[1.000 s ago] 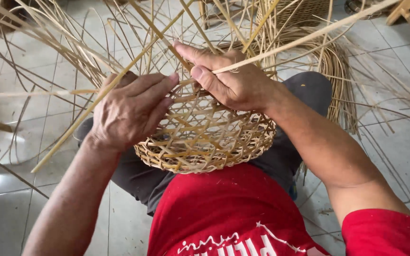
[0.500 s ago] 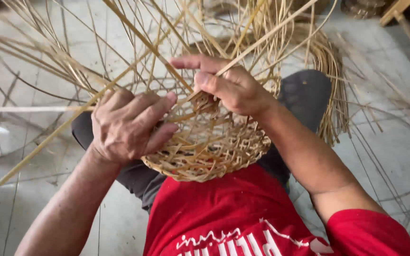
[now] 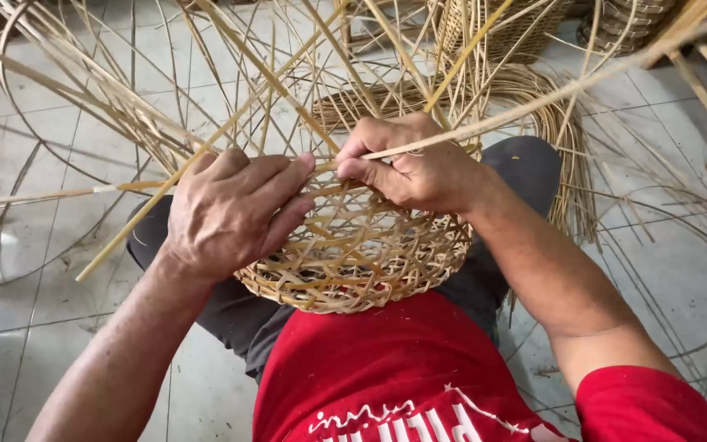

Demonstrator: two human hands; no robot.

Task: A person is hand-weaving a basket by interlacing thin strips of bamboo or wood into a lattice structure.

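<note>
Right now I see the half-woven basket (image 3: 353, 262) resting on the person's lap, just above the red shirt (image 3: 386, 368), its open lattice facing up and long loose cane strips (image 3: 231, 131) fanning outward over the tiled floor (image 3: 42, 311). My left hand (image 3: 227, 209) lies flat on the basket's left rim, fingers (image 3: 276, 176) together and stretched toward the right hand (image 3: 419, 168), whose thumb and forefinger are clamped on a single pale strip (image 3: 533, 102) that runs up to the right; finished baskets (image 3: 501, 24) sit behind
</note>
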